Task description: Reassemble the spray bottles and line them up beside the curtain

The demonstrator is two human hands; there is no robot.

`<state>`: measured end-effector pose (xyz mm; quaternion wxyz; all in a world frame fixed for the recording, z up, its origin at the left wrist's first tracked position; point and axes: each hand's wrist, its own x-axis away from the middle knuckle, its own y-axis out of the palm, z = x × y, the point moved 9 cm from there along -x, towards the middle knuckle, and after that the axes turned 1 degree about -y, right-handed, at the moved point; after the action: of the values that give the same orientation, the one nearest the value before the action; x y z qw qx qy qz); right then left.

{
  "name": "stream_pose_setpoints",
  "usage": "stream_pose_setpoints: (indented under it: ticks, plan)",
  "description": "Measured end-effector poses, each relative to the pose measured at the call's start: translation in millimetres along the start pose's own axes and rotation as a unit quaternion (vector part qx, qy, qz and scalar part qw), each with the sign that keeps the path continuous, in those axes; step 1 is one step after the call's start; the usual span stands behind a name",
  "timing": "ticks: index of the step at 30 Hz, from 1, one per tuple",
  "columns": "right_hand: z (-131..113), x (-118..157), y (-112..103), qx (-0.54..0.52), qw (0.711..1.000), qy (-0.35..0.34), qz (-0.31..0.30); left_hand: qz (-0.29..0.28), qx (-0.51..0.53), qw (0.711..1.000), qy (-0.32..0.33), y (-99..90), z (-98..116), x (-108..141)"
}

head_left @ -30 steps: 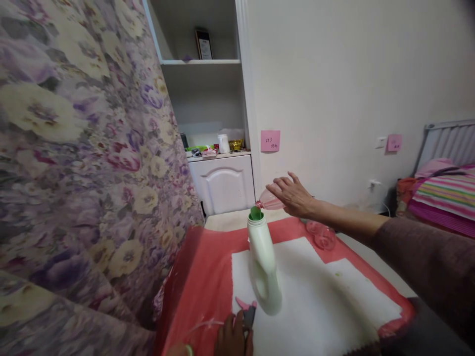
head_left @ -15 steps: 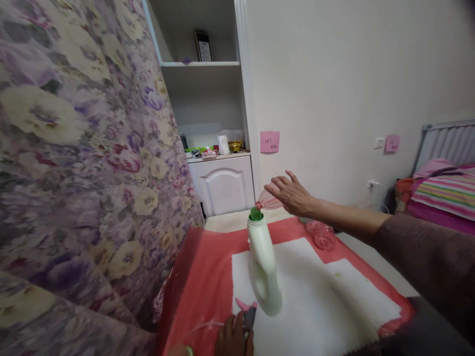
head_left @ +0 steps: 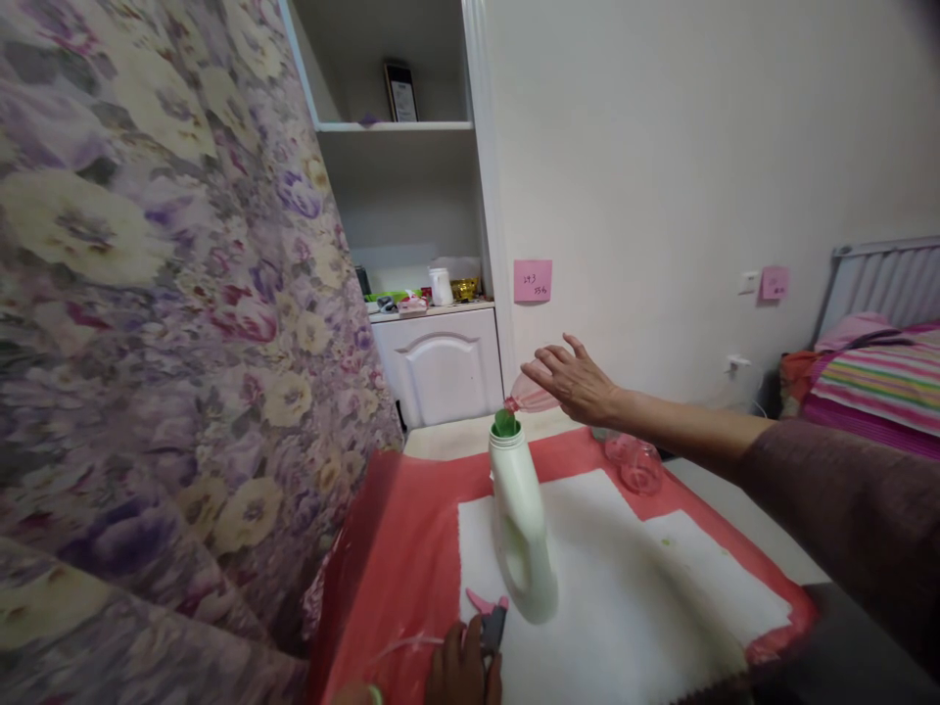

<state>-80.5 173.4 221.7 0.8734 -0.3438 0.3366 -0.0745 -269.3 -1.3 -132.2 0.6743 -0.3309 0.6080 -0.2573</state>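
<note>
My right hand (head_left: 580, 385) is closed around a clear plastic bottle (head_left: 535, 395), which lies tilted with its reddish-looking neck pointing left and down. That neck is at a green piece, a spout or funnel (head_left: 504, 423), set in the open mouth of a pale green handled jug (head_left: 520, 519). The jug stands upright on a white cloth. At the bottom edge, my left hand (head_left: 456, 671) grips a pink and grey spray trigger head (head_left: 494, 625) with a thin clear tube trailing left. Its palm is cut off by the frame.
A red sheet (head_left: 418, 529) covers the table, with the white cloth (head_left: 609, 558) over it. Clear plastic containers (head_left: 641, 470) sit at the back right. A floral curtain (head_left: 183, 343) hangs close on the left. Behind stands a white cabinet (head_left: 447, 362) with shelves.
Almost nothing differs. Both hands keep their holds, the bottle stays tilted at the green piece, and the view has shifted very slightly.
</note>
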Motion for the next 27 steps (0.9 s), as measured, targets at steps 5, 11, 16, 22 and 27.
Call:
stream_pose_setpoints:
  ticks: [5, 11, 16, 22, 27]
  plan:
    - [-1.4, -0.6, -1.7, 0.001, 1.0, -0.002, -0.002, 0.007, -0.002, 1.0, 0.009, 0.5, -4.2, 0.5]
    - [-2.8, -0.7, -4.2, 0.024, 1.0, -0.009, -0.005, -0.001, 0.001, 0.999, 0.032, 2.9, -3.5, 0.8]
    - [-1.5, -0.9, -5.0, 0.045, 0.999, -0.012, 0.002, 0.007, -0.003, 0.998, 0.058, 3.1, -3.3, 0.9]
    - [-0.6, -0.5, -4.5, 0.052, 0.999, -0.014, 0.005, 0.0, 0.008, 0.998, 0.063, 5.4, -7.4, 1.4]
    - [0.1, -0.8, -5.5, 0.057, 0.998, -0.019, 0.006, 0.003, 0.011, 0.999, 0.033, 3.2, -2.3, 1.4]
